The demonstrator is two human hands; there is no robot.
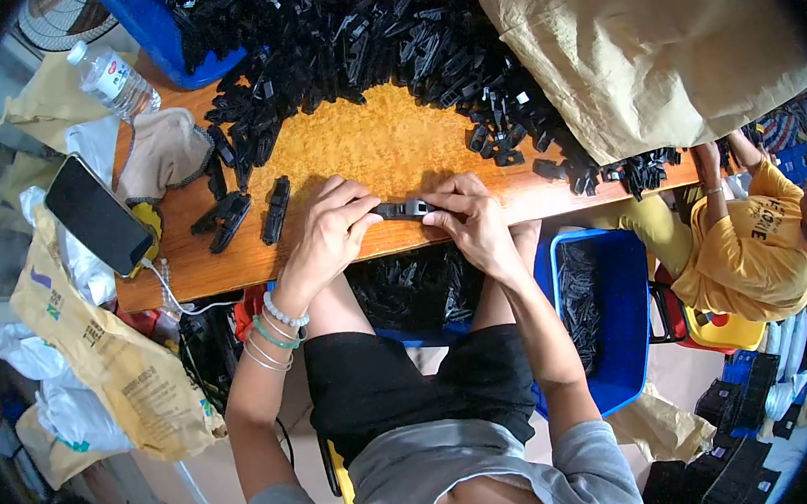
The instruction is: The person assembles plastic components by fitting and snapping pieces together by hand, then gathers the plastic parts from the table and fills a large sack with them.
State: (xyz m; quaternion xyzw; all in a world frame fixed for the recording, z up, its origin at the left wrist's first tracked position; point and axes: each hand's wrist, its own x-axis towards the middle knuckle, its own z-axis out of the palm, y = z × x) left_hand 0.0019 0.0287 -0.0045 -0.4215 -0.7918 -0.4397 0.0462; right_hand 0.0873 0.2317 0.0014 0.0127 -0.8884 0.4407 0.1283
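black plastic part point(402, 210) is near the front edge of the wooden table point(347, 151), can't tell if it's touching. left hand point(332, 227) pinches one end, right hand point(472, 217) pinches the other, thumbs against fingers. i'd keep both ends lined up and push evenly, no twisting, cause plastic like that could probably crack.

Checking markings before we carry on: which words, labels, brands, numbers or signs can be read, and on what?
Print shows in these places; I don't copy its wording.
Clear bottle: print on a red-and-white label.
Tan sack at left: dark print, with purple and green marks.
Co-worker's yellow shirt: dark lettering.
Black part between left hand and right hand: no legible marking.
Phone: dark screen, no text showing.
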